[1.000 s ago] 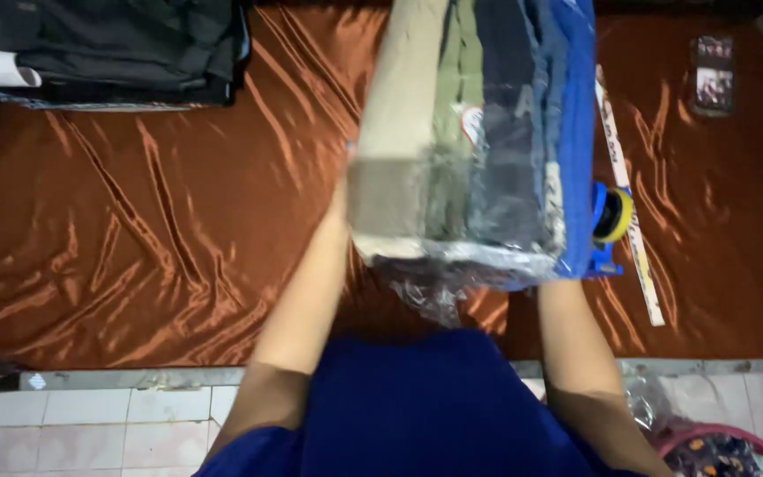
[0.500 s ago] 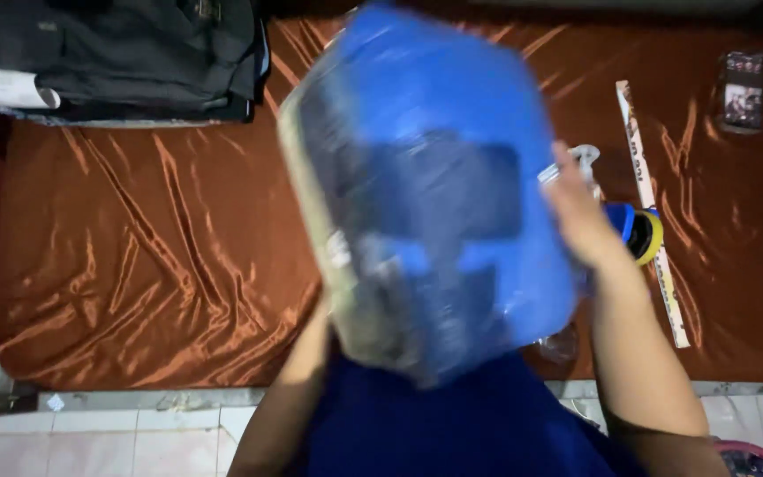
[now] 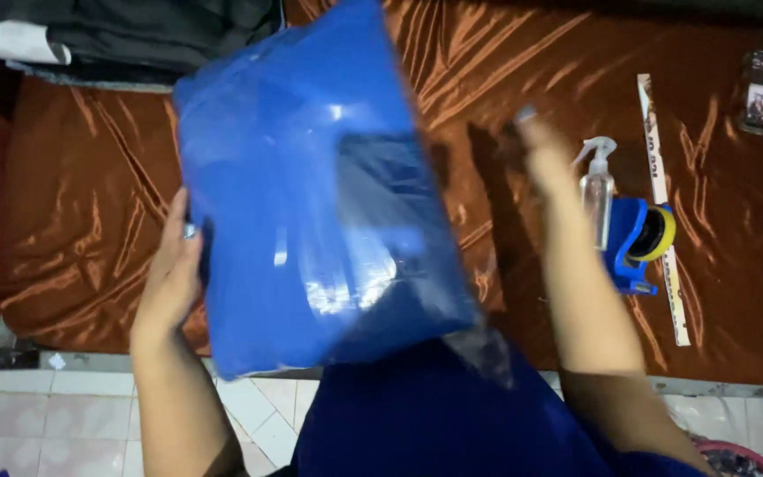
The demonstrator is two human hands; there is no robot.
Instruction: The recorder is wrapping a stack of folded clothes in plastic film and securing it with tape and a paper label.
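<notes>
Right of the left hand (image 3: 172, 278) grip — blue package (image 3: 311, 190), edge pinched.

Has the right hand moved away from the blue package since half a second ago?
Yes. The right hand was on the package's right edge; now it is off the blue package, raised nearer the spray bottle on the brown cloth.

Rust-brown satin cloth (image 3: 90, 221) over a low surface, pale tiled floor (image 3: 72, 415) along its near edge
</notes>
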